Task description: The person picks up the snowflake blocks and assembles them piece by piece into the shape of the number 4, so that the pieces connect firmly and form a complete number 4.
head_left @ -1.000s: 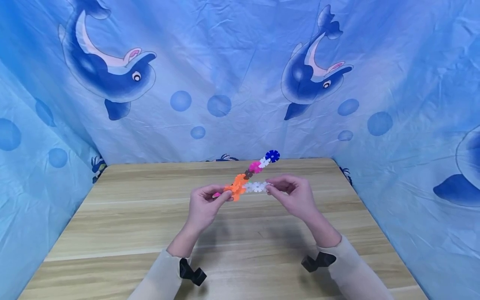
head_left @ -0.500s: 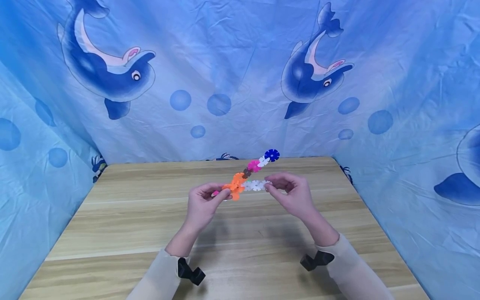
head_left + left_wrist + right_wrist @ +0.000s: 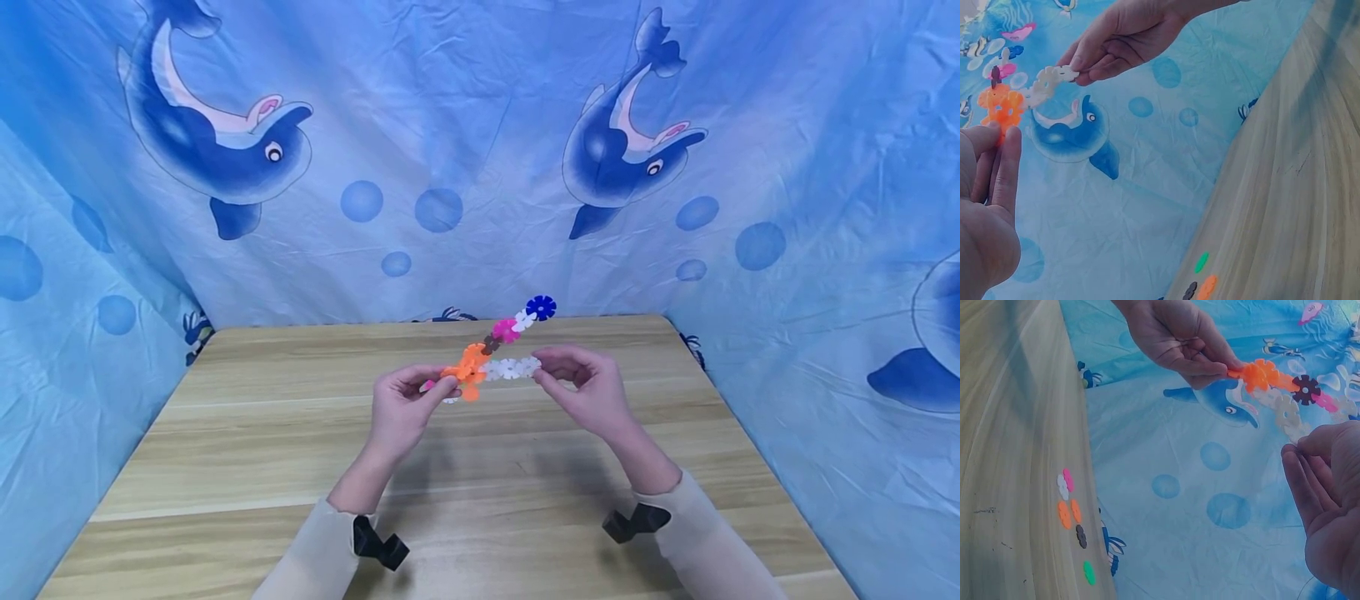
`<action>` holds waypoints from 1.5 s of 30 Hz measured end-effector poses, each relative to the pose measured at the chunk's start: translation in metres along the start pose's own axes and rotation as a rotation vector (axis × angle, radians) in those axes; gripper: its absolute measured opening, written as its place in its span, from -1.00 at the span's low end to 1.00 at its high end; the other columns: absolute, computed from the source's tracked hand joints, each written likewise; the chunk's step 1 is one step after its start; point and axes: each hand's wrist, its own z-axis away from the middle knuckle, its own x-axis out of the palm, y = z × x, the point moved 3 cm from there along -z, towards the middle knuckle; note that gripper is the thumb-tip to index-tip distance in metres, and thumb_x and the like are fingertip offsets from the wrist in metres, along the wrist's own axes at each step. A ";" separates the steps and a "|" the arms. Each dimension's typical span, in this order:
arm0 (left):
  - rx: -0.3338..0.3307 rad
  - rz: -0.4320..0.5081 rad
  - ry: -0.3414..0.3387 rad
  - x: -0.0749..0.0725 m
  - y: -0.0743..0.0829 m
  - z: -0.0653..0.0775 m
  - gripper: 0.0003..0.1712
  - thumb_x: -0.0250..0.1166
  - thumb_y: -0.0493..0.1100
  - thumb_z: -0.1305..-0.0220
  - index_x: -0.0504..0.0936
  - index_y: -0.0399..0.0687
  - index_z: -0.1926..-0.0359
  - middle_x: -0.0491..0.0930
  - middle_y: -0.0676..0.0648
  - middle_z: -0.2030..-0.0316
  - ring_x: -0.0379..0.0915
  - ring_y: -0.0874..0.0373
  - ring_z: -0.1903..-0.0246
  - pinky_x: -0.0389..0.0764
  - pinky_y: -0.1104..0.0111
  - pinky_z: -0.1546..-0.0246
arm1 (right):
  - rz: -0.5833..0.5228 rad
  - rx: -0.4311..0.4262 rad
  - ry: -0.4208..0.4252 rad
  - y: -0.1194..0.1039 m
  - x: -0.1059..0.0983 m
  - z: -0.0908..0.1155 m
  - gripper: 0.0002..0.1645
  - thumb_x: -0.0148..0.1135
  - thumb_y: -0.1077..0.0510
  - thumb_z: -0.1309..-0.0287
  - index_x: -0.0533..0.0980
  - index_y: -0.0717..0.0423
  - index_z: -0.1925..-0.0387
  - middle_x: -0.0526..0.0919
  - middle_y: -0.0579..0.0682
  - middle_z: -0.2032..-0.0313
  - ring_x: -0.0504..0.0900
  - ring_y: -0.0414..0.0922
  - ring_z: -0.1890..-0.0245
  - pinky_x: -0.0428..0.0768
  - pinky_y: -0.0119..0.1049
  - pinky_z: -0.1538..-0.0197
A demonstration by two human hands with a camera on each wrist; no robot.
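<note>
An assembly of interlocking snowflake discs is held up between both hands. My left hand (image 3: 401,408) pinches its orange cluster (image 3: 474,360) between thumb and fingers. From this cluster a row runs up and right: a brown disc (image 3: 491,344), a pink disc (image 3: 507,331), a white disc (image 3: 524,320) and a dark blue disc (image 3: 541,308) at the tip. A second branch, a chain of white discs (image 3: 510,368), extends sideways. My right hand (image 3: 588,392) pinches the outer end of that white chain with thumb and fingertips, which cover part of the last disc.
On the wooden table (image 3: 480,500) several loose discs lie in a group, among them a green disc (image 3: 1089,572), a black disc (image 3: 1081,537) and an orange disc (image 3: 1064,515). The assembly partly hides them from the head view. Behind the table hangs a blue dolphin-print cloth (image 3: 480,125).
My left hand has drifted slightly left with the orange cluster, and the blue tip has shifted a little left and up. The right hand keeps its grip almost in place.
</note>
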 end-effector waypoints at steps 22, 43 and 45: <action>0.044 0.015 0.009 -0.007 0.007 -0.001 -0.81 0.43 -0.46 -0.31 0.72 -0.55 0.10 0.85 0.09 0.30 0.82 0.23 0.37 0.85 0.34 0.18 | 0.162 0.247 -0.010 0.052 0.007 -0.019 -0.67 0.39 0.48 -0.18 0.75 0.28 0.01 0.85 0.23 0.12 0.83 -0.21 0.19 0.79 -0.46 0.10; 0.060 -0.008 0.004 -0.007 0.004 -0.001 -0.81 0.43 -0.47 -0.31 0.72 -0.57 0.10 0.85 0.12 0.30 0.80 0.25 0.38 0.84 0.37 0.21 | 0.400 0.370 -0.220 0.106 0.039 -0.024 -0.55 0.49 0.33 -0.09 0.73 0.09 -0.07 0.80 0.12 -0.11 0.66 -0.10 0.42 0.75 -0.21 0.25; 0.059 -0.013 0.004 -0.007 0.004 -0.001 -0.80 0.43 -0.47 -0.31 0.71 -0.58 0.10 0.85 0.13 0.30 0.80 0.25 0.38 0.84 0.37 0.21 | 0.393 0.369 -0.217 0.108 0.042 -0.025 -0.56 0.50 0.32 -0.08 0.74 0.10 -0.06 0.79 0.12 -0.12 0.77 0.01 0.18 0.80 -0.04 0.01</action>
